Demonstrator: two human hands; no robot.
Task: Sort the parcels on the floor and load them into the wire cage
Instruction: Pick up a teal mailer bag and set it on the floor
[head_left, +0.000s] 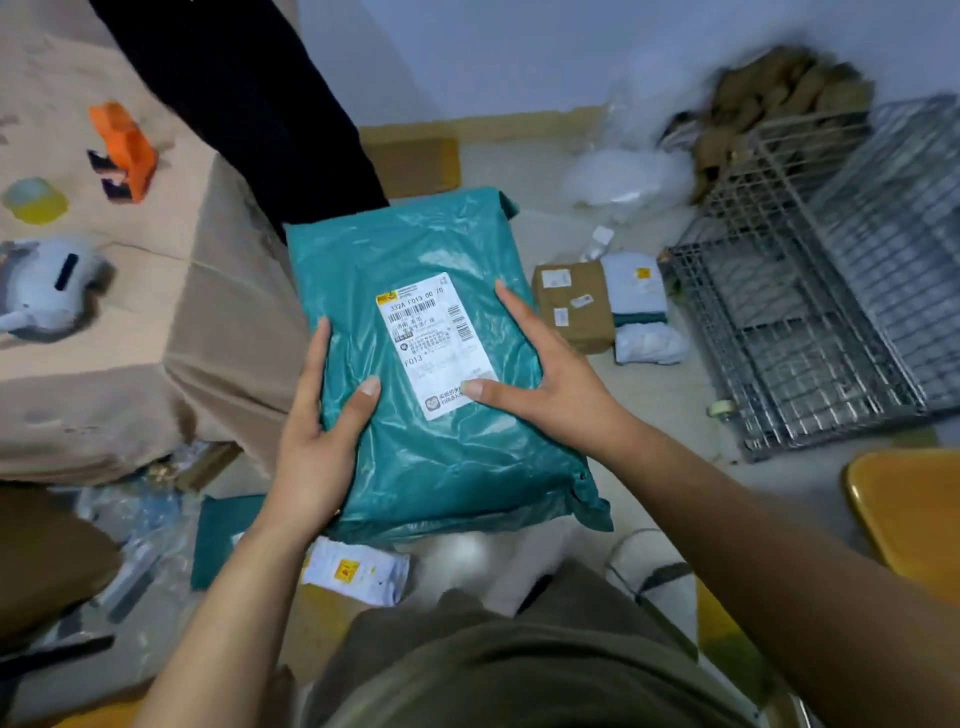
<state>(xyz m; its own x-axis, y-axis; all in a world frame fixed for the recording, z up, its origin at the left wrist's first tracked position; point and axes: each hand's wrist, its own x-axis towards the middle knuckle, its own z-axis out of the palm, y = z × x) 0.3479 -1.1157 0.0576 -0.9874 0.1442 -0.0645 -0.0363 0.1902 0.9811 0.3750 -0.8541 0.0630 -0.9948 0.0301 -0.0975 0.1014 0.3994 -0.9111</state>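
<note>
Both hands grasped teal parcel (441, 364): left hand (317, 441) at left edge, right hand (545, 384) on label (431, 343). Cage (810, 332) right.

We hold a teal parcel (441, 457) before us, its white label (431, 343) facing up. Our left grip (317, 447) holds its left edge, thumb on top. Our right grip (545, 384) holds the right edge, thumb touching the label. The wire cage (810, 332) is at the right, near a small brown box (574, 306).

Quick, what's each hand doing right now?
Left hand: holding the teal parcel by its left edge.
Right hand: holding its right edge, thumb on the label.
</note>
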